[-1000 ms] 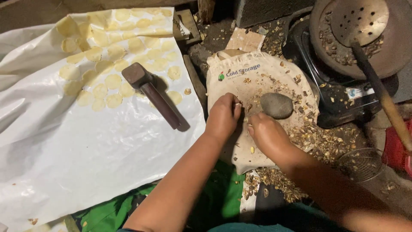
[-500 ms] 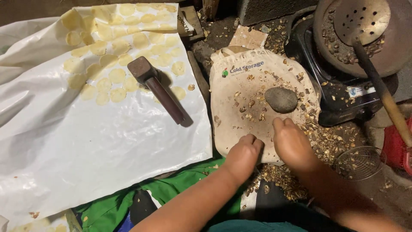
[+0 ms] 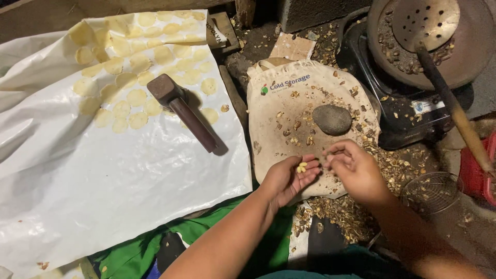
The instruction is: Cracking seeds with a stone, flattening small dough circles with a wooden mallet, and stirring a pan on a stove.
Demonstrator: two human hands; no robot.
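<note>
Kernels [image 3: 301, 167], small and pale yellow, lie in the cupped palm of the left hand [image 3: 289, 178], which is turned up with fingers loosely spread. Right hand [image 3: 354, 170] sits just beside it, fingers curled toward the thumb in a pinch; what it pinches cannot be made out. Both hands are over the near edge of a cloth-covered pad [image 3: 274, 134] strewn with shell fragments. Rounded grey stone [image 3: 331, 119] rests on the pad just beyond the right hand. Wooden mallet [image 3: 182, 110] lies well left of the left hand on a white plastic sheet [image 3: 103, 181], among flattened yellow discs [image 3: 137, 98]. Wire strainer [image 3: 431, 192] near the right forearm.
</note>
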